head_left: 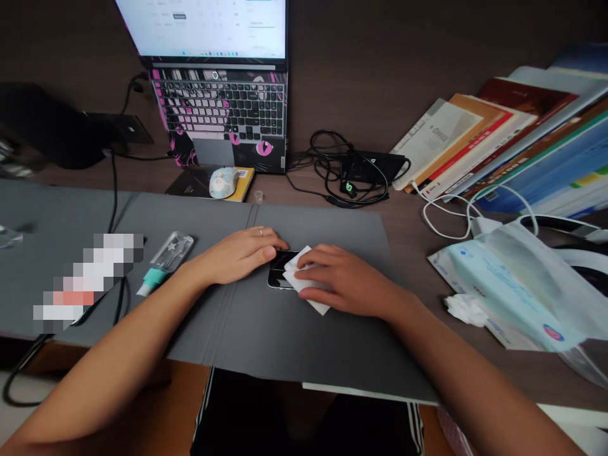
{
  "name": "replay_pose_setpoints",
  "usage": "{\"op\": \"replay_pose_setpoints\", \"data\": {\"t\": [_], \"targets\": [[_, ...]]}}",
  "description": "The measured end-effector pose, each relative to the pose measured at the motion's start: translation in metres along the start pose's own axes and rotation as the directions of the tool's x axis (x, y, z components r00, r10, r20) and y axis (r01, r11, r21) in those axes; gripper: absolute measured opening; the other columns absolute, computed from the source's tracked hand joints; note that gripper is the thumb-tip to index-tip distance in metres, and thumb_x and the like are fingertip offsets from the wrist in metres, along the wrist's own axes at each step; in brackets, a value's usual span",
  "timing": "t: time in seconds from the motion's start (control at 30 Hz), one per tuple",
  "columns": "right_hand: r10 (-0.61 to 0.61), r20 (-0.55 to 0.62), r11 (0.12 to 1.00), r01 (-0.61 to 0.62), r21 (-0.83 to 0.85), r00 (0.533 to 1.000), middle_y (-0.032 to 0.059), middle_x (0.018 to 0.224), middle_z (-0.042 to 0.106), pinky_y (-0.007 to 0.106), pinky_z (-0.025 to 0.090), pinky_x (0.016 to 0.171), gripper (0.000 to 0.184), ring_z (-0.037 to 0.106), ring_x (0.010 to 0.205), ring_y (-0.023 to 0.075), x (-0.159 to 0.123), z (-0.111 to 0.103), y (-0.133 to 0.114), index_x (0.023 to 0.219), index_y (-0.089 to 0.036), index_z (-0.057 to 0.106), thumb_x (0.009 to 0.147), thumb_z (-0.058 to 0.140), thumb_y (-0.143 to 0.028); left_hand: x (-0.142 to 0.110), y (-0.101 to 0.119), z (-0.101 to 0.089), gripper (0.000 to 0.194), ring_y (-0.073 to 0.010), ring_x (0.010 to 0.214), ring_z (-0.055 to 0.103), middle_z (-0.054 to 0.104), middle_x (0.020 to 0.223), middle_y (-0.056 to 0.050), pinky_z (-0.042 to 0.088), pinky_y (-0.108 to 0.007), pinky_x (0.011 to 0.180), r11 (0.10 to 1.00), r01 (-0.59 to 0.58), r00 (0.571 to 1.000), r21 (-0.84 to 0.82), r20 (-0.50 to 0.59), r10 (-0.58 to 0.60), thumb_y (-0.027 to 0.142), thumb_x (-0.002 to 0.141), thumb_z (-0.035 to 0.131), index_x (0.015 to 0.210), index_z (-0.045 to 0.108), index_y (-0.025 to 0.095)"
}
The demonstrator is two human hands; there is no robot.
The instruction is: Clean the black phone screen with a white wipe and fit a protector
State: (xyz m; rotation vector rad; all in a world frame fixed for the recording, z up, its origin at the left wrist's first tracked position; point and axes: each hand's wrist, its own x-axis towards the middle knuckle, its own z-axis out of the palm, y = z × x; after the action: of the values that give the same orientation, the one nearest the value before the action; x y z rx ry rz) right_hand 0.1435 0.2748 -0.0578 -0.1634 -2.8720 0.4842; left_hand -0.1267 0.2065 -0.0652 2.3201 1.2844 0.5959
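Observation:
A black smartphone (277,276) lies on the grey desk mat (256,335) in front of me. My left hand (242,254), a ring on one finger, reaches in from the left. Its thumb and fingertips hold the phone at the far left corner. From the right, my right hand (342,278) presses a folded white tissue (319,306) down on the phone's screen. Tissue and fingers cover the right part of the phone. Left of my left hand, a clear spray bottle (171,252) with a teal and white top lies on its side.
A laptop (218,107) stands open behind the mat, with a patterned mouse (223,182) before it. Black cables and an adapter (375,166) lie beside it. Leaning books (503,139), a tissue pack (513,285) and a crumpled tissue (466,310) are at right.

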Motion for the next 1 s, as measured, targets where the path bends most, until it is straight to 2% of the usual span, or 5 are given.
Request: {"op": "replay_pose_setpoints", "data": {"t": [0.1, 0.3, 0.53, 0.7, 1.0], "targets": [[-0.019, 0.012, 1.0, 0.019, 0.01, 1.0, 0.0088, 0.123, 0.066, 0.038, 0.044, 0.096, 0.032, 0.058, 0.108, 0.0203, 0.0, 0.001, -0.001, 0.118, -0.019, 0.07, 0.104, 0.052, -0.042, 0.0, 0.0, 0.0, 0.08, -0.0248, 0.107, 0.06, 0.067, 0.114, -0.012, 0.046, -0.044, 0.097, 1.0, 0.0, 1.0, -0.01, 0.0, 0.0, 0.07, 0.101, 0.008, 0.125, 0.063, 0.017], [0.063, -0.009, 0.998, -0.063, -0.003, 0.998, 0.0062, 0.101, 0.07, 0.036, 0.043, 0.092, 0.03, 0.061, 0.094, 0.018, -0.002, -0.006, 0.003, 0.1, -0.017, 0.073, 0.106, 0.05, -0.035, 0.0, 0.003, -0.001, 0.083, -0.0255, 0.11, 0.06, 0.067, 0.116, -0.012, 0.044, -0.044, 0.099, 0.999, 0.011, 1.0, -0.034, 0.007, -0.011, 0.071, 0.1, 0.006, 0.124, 0.064, 0.016], [-0.03, 0.018, 0.999, 0.03, -0.026, 0.999, 0.0099, 0.128, 0.065, 0.037, 0.043, 0.096, 0.032, 0.058, 0.115, 0.0221, 0.005, 0.005, -0.01, 0.116, -0.017, 0.068, 0.104, 0.052, -0.042, 0.001, 0.005, -0.004, 0.098, -0.0263, 0.106, 0.059, 0.068, 0.113, -0.014, 0.044, -0.044, 0.099, 0.996, -0.01, 1.0, -0.085, 0.015, 0.011, 0.078, 0.092, -0.002, 0.127, 0.064, 0.015], [0.077, -0.015, 0.996, -0.077, -0.053, 0.997, 0.0053, 0.093, 0.07, 0.036, 0.043, 0.086, 0.038, 0.06, 0.086, 0.0175, 0.002, -0.002, -0.004, 0.093, -0.017, 0.072, 0.107, 0.046, -0.04, 0.0, 0.002, -0.002, 0.097, -0.0262, 0.108, 0.059, 0.067, 0.115, -0.014, 0.044, -0.044, 0.101, 0.995, -0.012, 1.0, -0.097, -0.011, 0.011, 0.079, 0.093, 0.0, 0.127, 0.064, 0.015], [0.065, -0.044, 0.993, -0.069, -0.1, 0.997, 0.0136, 0.133, 0.061, 0.045, 0.045, 0.1, 0.045, 0.054, 0.12, 0.0268, 0.008, 0.013, -0.004, 0.13, -0.018, 0.062, 0.1, 0.056, -0.05, 0.001, 0.004, -0.003, 0.092, -0.025, 0.104, 0.062, 0.069, 0.113, -0.013, 0.047, -0.042, 0.095, 0.998, -0.015, 1.0, -0.053, -0.013, 0.015, 0.074, 0.097, 0.003, 0.125, 0.07, 0.018]]}}
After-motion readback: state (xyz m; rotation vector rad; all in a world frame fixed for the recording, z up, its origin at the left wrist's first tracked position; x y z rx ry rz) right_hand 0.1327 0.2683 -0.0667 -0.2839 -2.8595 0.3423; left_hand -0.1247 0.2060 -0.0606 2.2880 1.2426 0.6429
